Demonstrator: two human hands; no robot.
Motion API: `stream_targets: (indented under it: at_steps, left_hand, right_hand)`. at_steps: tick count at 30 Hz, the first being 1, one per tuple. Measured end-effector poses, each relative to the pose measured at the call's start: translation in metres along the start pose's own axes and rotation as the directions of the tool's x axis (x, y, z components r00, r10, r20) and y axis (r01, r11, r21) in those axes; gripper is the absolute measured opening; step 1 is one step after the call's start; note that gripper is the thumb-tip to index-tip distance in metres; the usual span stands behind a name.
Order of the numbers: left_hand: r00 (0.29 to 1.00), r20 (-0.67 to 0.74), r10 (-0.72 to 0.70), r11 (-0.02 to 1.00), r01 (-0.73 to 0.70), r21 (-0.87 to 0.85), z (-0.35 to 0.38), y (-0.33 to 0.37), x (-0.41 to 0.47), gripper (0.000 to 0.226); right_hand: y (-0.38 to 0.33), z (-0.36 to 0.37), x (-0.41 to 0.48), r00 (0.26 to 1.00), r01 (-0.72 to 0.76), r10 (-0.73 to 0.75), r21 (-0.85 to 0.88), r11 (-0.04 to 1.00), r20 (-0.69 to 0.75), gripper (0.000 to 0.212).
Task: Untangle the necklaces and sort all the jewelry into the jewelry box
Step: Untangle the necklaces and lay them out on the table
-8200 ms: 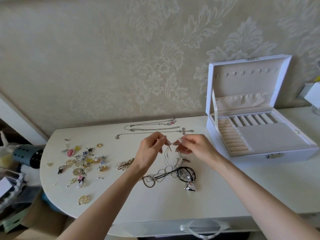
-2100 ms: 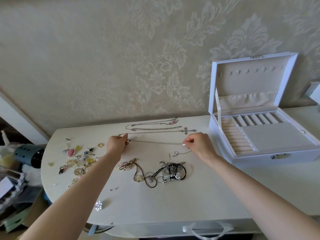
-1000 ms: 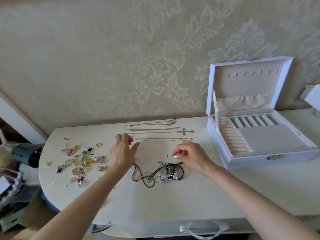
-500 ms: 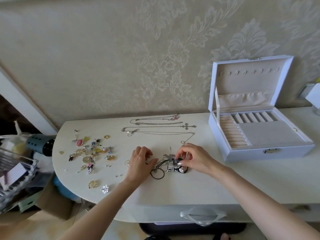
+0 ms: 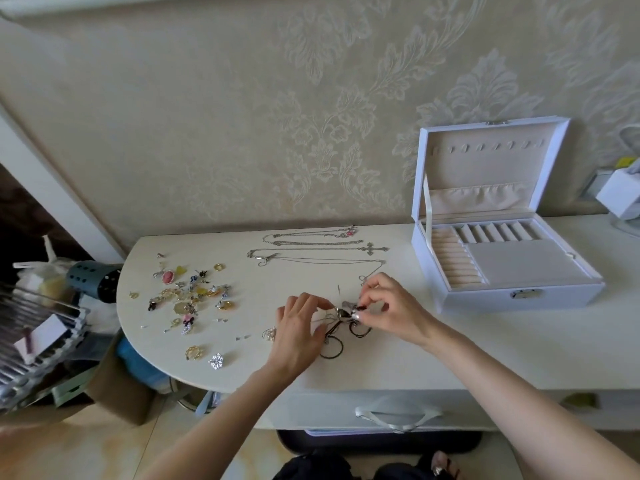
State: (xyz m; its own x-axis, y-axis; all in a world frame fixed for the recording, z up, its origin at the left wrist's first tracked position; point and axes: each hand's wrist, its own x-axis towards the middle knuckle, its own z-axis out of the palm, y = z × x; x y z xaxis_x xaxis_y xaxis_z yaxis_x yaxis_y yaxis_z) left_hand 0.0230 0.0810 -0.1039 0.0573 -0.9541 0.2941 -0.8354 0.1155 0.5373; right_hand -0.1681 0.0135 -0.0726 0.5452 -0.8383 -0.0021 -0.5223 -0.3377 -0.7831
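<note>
Necklaces [image 5: 341, 327] tangled near the table's [image 5: 485, 341] front edge look light, limp and snag-prone; left hand [image 5: 298, 336] and right hand [image 5: 391, 313] pinch them where they cross.

necklace tangle [image 5: 333, 352] half hidden, small charms [image 5: 188, 299] indistinct

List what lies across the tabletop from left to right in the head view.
Scattered small jewelry → left hand → tangled necklaces → right hand → open jewelry box. The straightened chains behind the hands span too wide to place.
</note>
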Motion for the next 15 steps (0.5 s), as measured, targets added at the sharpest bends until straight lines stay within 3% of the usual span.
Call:
stream_targets:
  at_steps: [4,9,15]
  left_hand:
    - [0.986,0.16,-0.051,0.958,0.093,-0.272,-0.014,0.03,0.008,0.037]
    - [0.962,0.246,-0.114,0.693,0.255,-0.675,-0.026,0.048,0.018,0.03]
    - [0.953,0.251,-0.171,0.576,0.304,-0.759,-0.036,0.044,0.027,0.033]
  right_hand:
    - [-0.024,-0.014,0.004,1.0,-0.021,0.024,0.278,0.96,-0.005,0.008]
    - [-0.035,-0.016,0.012,0.999,-0.024,0.032,0.357,0.934,-0.016,0.01]
    - [-0.044,-0.019,0.013,0.998,-0.048,0.029,0.456,0.889,0.048,0.02]
